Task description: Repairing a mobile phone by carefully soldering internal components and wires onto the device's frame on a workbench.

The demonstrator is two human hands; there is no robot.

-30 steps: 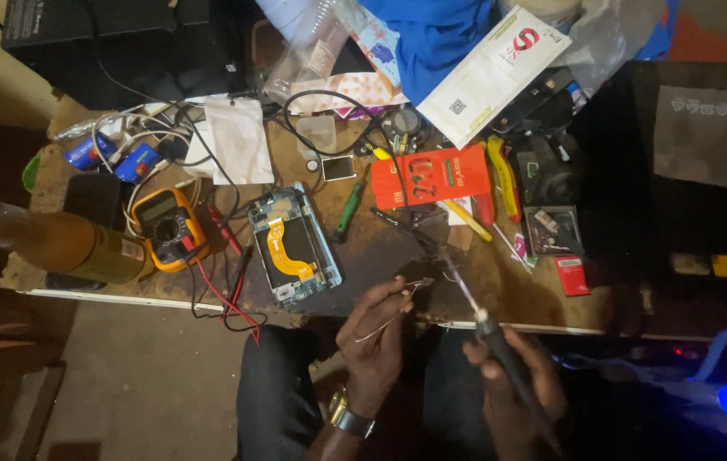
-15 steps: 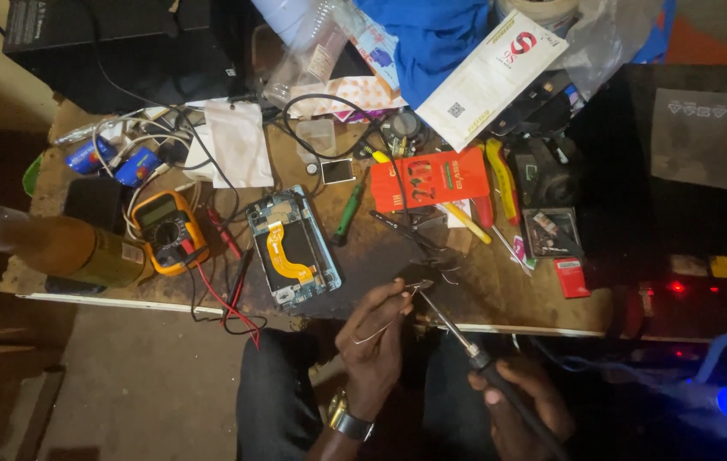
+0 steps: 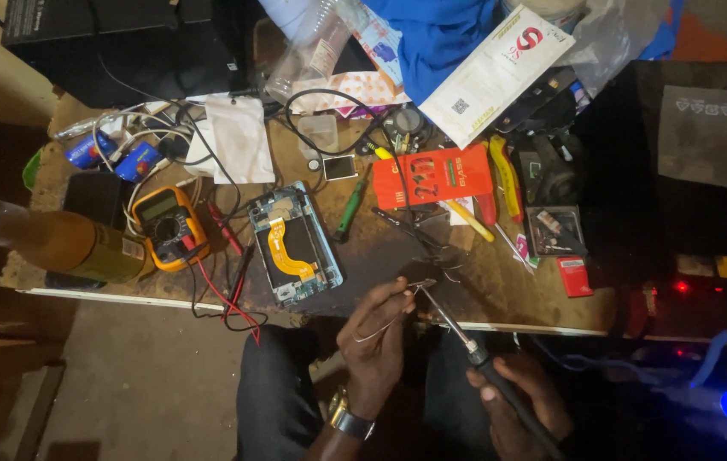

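A: Nearest the camera, what was noted?

B: The right hand point(image 3: 517, 401) was seen clenched round the dark handle of a soldering iron point(image 3: 457, 329), its metal tip raised toward the bench edge. The left hand point(image 3: 376, 337), a watch point(image 3: 348, 416) worn at its wrist, was held just beside it, fingers pinched on a thin wire point(image 3: 389, 320) that curved below the fingertips. Wire end and iron tip were seen meeting at a small metal piece point(image 3: 421, 286) by the near edge of the bench point(image 3: 500, 299).

A: And farther in?

B: An opened phone point(image 3: 295, 243) with an orange flex strip was recorded lying flat left of the hands. A yellow meter point(image 3: 169, 226) was placed left of it, its red and black leads trailing over the edge. A brown bottle point(image 3: 64, 243) was laid on its side at the far left.

A: Beyond those?

B: A green screwdriver point(image 3: 348, 209), a red card box point(image 3: 433, 175) and yellow-handled tools point(image 3: 507, 166) were noted mid-bench. A white packet point(image 3: 496, 72) and blue cloth point(image 3: 440, 34) were seen at the back.
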